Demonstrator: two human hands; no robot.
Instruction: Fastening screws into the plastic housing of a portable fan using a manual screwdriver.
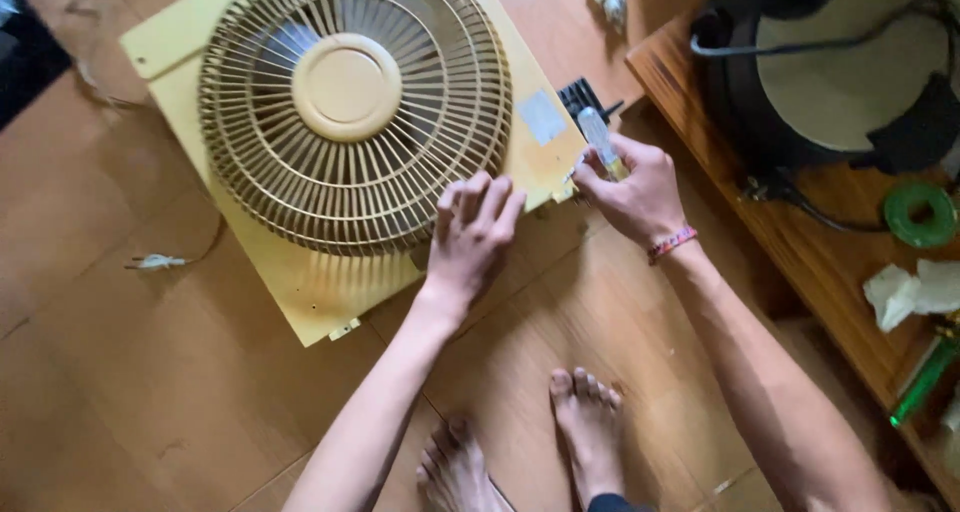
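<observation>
A pale yellow box fan [320, 292] lies flat on the wooden floor, its round beige grille [350, 102] facing up. My left hand [470, 234] rests palm down on the grille's near edge and the fan's frame, fingers together. At the fan's right corner, my right hand [632, 190] grips a screwdriver with a clear handle [598, 135], its tip angled down at that corner. A bracelet sits on my right wrist.
A low wooden table [800, 242] stands at the right, carrying a dark round appliance [830, 72] with a cable, a green tape roll [920, 214] and crumpled tissue [910, 292]. A white plug [155, 263] lies left of the fan. My bare feet [590, 422] are below.
</observation>
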